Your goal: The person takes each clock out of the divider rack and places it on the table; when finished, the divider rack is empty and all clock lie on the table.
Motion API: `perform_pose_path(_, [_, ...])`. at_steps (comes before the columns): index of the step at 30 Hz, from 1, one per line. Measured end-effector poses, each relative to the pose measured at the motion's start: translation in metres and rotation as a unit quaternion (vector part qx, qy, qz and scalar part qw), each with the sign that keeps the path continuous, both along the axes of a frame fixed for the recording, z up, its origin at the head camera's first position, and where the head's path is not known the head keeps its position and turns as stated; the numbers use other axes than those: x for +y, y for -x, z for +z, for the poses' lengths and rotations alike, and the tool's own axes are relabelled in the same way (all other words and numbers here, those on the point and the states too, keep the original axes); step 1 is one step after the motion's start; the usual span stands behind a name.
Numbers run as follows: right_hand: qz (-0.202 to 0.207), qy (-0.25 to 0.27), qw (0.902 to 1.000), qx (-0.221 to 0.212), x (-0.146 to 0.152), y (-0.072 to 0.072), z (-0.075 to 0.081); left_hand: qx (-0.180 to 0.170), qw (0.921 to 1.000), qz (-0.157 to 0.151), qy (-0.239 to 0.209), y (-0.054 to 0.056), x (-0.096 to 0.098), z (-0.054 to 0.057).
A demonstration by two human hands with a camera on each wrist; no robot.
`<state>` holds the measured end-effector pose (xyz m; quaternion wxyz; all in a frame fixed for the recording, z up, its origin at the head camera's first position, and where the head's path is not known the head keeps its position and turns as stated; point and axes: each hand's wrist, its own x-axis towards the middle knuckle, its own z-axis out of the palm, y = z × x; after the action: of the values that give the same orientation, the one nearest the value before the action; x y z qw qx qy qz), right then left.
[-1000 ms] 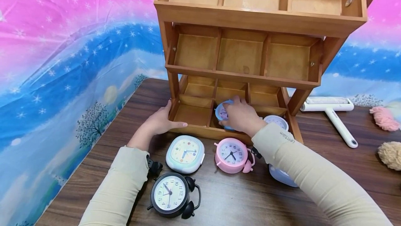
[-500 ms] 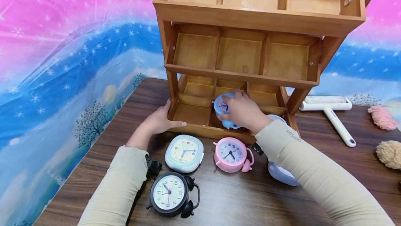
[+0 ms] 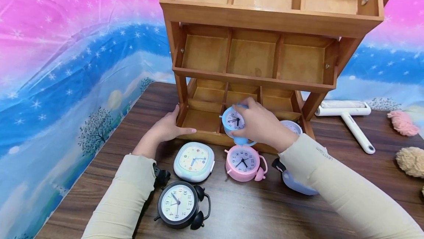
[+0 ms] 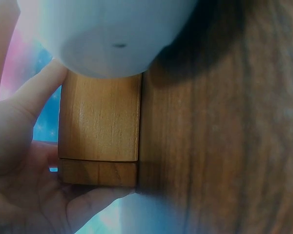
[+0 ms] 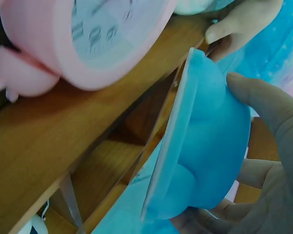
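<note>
A light-blue alarm clock [image 3: 233, 120] with a pale dial is gripped by my right hand [image 3: 263, 125] over the front edge of the rack's lowest tier. The right wrist view shows its blue body [image 5: 212, 141] between thumb and fingers. My left hand [image 3: 165, 125] holds the left front corner of the wooden rack [image 3: 198, 136], thumb along the front rail and fingers at the side. Just below the blue clock, a pink alarm clock [image 3: 243, 163] lies on the table. A white clock [image 3: 291, 127] sits in the lowest tier's right compartment, partly hidden by my right arm.
On the table lie a rounded-square white clock [image 3: 194, 161], a black twin-bell alarm clock [image 3: 179, 204] and a lavender object [image 3: 299, 184], half hidden by the right sleeve. To the right are a white lint roller [image 3: 351, 121], pink yarn [image 3: 402, 122] and a beige pompom [image 3: 410, 161].
My right hand has lifted the blue alarm clock out of the lowest tier's middle compartment and drawn it forward over the front rail. The left hand has stayed at the corner.
</note>
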<state>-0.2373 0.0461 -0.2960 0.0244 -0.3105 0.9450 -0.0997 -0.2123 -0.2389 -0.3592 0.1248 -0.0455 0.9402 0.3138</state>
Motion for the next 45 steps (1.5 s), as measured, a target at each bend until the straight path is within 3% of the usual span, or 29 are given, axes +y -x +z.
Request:
perform_pose_path(18, [0.060, 0.045, 0.9970, 0.015, 0.021, -0.064, -0.002, -0.005, 0.9999, -0.007, -0.012, 0.000, 0.000, -0.001])
perform_pose_path(29, [0.083, 0.019, 0.9952, -0.048, 0.031, -0.096, -0.007, -0.004, 0.9998, -0.015, -0.014, 0.001, -0.002, 0.000])
perform_pose_path(45, [0.174, -0.009, 0.9804, -0.091, 0.040, -0.128, -0.012, -0.013, 0.9999, -0.010, 0.004, 0.001, 0.000, 0.002])
